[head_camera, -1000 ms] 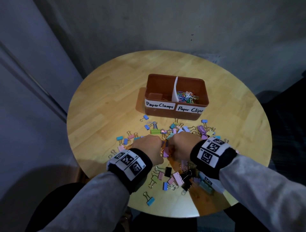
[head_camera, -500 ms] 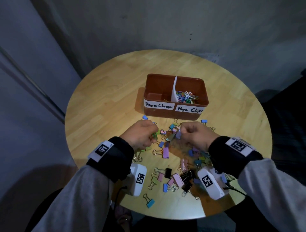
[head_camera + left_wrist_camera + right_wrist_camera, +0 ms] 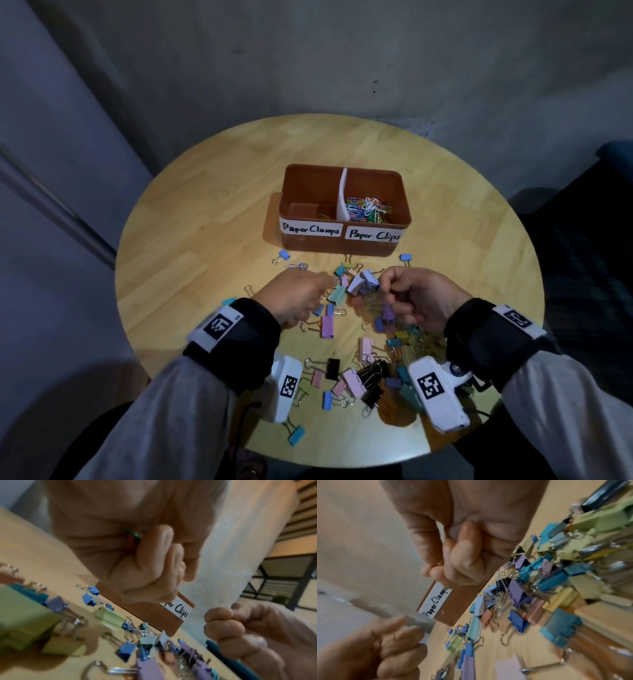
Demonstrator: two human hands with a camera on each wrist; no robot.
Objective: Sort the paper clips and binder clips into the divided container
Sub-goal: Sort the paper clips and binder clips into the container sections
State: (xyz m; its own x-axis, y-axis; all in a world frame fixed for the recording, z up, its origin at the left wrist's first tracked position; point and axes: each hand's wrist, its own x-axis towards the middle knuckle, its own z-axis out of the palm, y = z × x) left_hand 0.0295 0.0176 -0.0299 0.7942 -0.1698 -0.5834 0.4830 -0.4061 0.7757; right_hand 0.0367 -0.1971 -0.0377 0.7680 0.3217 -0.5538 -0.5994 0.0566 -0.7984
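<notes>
- Binder clips [image 3: 346, 349] lie scattered on the round wooden table [image 3: 205, 240], on the near side of the divided container [image 3: 344, 245] and between the two wrists; a few strays sit just by the container's front wall.
- Divided container: brown, with a white divider. The right half, labelled "Paper Clips", holds a heap of coloured paper clips [image 3: 368, 210]. The left half, labelled "Paper Clamps", looks almost bare (a few wire shapes near the divider, too small to name).
- Change: a second ago both fists were low in the middle of the pile, knuckles almost touching. Now they have risen, moved apart and shifted toward the container. I read this as a pickup just finished and a carry starting.
- Left hand [image 3: 298, 296]: fingers curled tight. The left wrist view shows a small green-and-red item [image 3: 133, 536] pinched against the palm, probably paper clips, though blur prevents certainty.
- Right hand [image 3: 416, 298]: closed into a fist, thumb against forefinger. The right wrist view gives only a faint orange glint at the fingertips [image 3: 436, 568], so I cannot tell what it holds, if anything.
- Meaning for the task: most binder clips remain unsorted, so it is early going. If these are paper clips, they belong in the right half.
</notes>
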